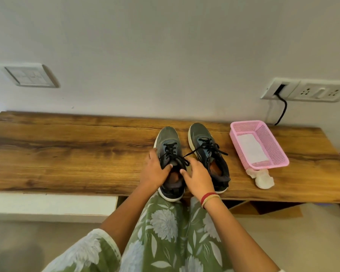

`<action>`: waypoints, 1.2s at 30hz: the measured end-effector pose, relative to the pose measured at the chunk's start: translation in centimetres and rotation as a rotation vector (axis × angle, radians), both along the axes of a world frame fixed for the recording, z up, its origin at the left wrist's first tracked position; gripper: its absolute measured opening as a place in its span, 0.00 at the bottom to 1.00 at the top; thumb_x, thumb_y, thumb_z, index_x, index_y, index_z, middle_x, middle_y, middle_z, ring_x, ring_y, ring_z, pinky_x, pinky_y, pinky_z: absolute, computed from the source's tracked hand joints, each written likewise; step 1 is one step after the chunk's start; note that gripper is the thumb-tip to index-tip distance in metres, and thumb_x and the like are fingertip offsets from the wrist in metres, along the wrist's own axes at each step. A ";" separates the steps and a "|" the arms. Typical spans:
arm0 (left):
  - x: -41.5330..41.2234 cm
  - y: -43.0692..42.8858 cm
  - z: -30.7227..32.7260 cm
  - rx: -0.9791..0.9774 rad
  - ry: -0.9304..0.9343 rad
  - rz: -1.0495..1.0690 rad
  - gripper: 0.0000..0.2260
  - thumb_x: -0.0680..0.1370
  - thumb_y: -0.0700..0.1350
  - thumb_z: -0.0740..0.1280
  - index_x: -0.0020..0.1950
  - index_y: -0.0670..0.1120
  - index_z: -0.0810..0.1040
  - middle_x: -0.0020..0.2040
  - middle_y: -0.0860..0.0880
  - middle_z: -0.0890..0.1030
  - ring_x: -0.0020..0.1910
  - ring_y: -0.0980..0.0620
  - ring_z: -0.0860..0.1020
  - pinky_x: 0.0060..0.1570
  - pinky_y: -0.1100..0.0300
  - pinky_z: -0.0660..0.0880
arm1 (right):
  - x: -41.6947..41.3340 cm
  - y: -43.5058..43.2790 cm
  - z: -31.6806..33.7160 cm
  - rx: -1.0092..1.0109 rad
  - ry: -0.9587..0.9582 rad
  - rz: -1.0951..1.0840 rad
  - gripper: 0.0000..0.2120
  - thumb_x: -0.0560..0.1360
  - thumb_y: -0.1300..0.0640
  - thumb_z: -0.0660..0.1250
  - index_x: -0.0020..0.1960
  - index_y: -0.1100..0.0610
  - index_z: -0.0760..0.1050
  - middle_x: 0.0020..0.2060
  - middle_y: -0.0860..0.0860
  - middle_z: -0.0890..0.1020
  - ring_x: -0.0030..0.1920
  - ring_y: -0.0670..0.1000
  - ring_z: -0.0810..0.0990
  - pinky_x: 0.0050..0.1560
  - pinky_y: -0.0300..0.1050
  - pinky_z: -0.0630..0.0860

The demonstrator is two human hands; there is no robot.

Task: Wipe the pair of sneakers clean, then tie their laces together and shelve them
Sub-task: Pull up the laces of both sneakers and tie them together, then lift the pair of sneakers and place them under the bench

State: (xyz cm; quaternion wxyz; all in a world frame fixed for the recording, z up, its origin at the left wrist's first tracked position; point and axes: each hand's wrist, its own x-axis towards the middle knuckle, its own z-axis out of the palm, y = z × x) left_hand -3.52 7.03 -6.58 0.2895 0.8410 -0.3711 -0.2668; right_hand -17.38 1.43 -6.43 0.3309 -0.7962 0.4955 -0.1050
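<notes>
Sitting on the wooden surface [67, 154], the two sneakers stand side by side, toes toward 12 o'clock and heels toward 6 o'clock. The left sneaker [168, 138] is just beside the right sneaker [199, 132], which is at its 3 o'clock. The left sneaker's heel sticks out a little past the near edge. The black laces [172, 152] are loose, and one lace stretches across the gap between the shoes.

The left hand [155, 169] has a closed grip on the left sneaker: its fingers wrap the outer side and its thumb presses on the tongue. The right hand [197, 175] is at 3 o'clock of that shoe's opening, with curled fingers and its thumb touching the shoe's rim. I cannot tell if its grip holds a lace.

A pink basket [271, 165] sits at 3 o'clock of the right sneaker, a little apart, with a flat white cloth [249, 150] inside. A crumpled wipe [262, 179] lies at the basket's 6 o'clock end, touching it.
</notes>
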 end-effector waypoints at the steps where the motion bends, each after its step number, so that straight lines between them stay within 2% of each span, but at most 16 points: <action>1: -0.1 0.2 0.5 -0.015 -0.011 0.004 0.29 0.73 0.51 0.71 0.68 0.43 0.62 0.65 0.41 0.70 0.64 0.42 0.70 0.58 0.50 0.71 | -0.5 0.1 0.6 0.006 -0.046 -0.024 0.24 0.77 0.52 0.64 0.71 0.54 0.64 0.65 0.54 0.71 0.64 0.53 0.72 0.63 0.50 0.70; 5: -1.5 1.6 3.8 -0.049 0.002 -0.052 0.31 0.75 0.51 0.70 0.72 0.45 0.60 0.69 0.42 0.66 0.69 0.42 0.66 0.65 0.51 0.66 | -2.1 0.5 3.9 -0.025 -0.143 -0.073 0.24 0.76 0.55 0.66 0.70 0.55 0.65 0.66 0.54 0.69 0.63 0.54 0.72 0.64 0.53 0.70; 7: -2.4 2.5 5.5 -0.062 -0.031 -0.089 0.31 0.76 0.51 0.69 0.73 0.45 0.60 0.70 0.42 0.66 0.69 0.42 0.64 0.67 0.50 0.63 | -3.0 0.8 5.6 -0.044 -0.150 -0.095 0.21 0.77 0.56 0.65 0.69 0.55 0.67 0.65 0.54 0.69 0.61 0.54 0.74 0.63 0.50 0.71; 14: -5.1 6.1 9.8 -0.058 -0.118 -0.120 0.29 0.76 0.53 0.67 0.72 0.45 0.62 0.69 0.41 0.65 0.69 0.40 0.64 0.66 0.48 0.64 | -5.6 3.9 10.2 -0.042 -0.265 -0.132 0.18 0.77 0.58 0.64 0.66 0.57 0.71 0.63 0.57 0.73 0.57 0.55 0.77 0.58 0.47 0.73; 18: -5.7 7.8 10.8 -0.064 -0.116 -0.100 0.30 0.76 0.54 0.67 0.73 0.45 0.61 0.70 0.40 0.64 0.69 0.39 0.62 0.66 0.47 0.64 | -6.9 4.9 11.7 -0.002 -0.356 -0.172 0.18 0.76 0.56 0.66 0.65 0.55 0.71 0.59 0.57 0.77 0.55 0.55 0.78 0.57 0.55 0.77; 20: -5.7 8.4 10.9 -0.071 -0.106 -0.081 0.30 0.76 0.54 0.67 0.73 0.44 0.62 0.69 0.40 0.65 0.69 0.39 0.62 0.66 0.47 0.64 | -7.7 5.0 12.0 -0.017 -0.348 -0.184 0.18 0.76 0.57 0.66 0.65 0.56 0.71 0.61 0.56 0.76 0.58 0.57 0.77 0.58 0.48 0.74; 24: -5.2 7.6 10.1 -0.017 -0.090 -0.036 0.30 0.75 0.54 0.68 0.72 0.44 0.62 0.69 0.39 0.65 0.68 0.39 0.64 0.65 0.48 0.65 | -9.0 3.1 11.6 -0.013 -0.297 -0.237 0.19 0.77 0.58 0.65 0.67 0.58 0.69 0.64 0.55 0.74 0.62 0.56 0.74 0.47 0.34 0.71; 31: -3.5 2.7 5.5 0.109 0.052 0.037 0.32 0.74 0.52 0.70 0.71 0.42 0.60 0.68 0.40 0.64 0.68 0.40 0.64 0.65 0.49 0.65 | -9.1 -3.4 6.9 0.063 -0.181 -0.330 0.23 0.75 0.57 0.67 0.68 0.57 0.68 0.66 0.56 0.70 0.65 0.57 0.70 0.63 0.48 0.69; 36: -1.5 -2.7 3.6 0.296 0.118 -0.032 0.42 0.70 0.48 0.75 0.75 0.44 0.52 0.69 0.40 0.62 0.69 0.39 0.63 0.67 0.47 0.67 | -7.3 -8.8 3.9 0.193 0.016 -0.261 0.36 0.70 0.53 0.73 0.73 0.54 0.59 0.70 0.57 0.64 0.69 0.58 0.64 0.68 0.53 0.63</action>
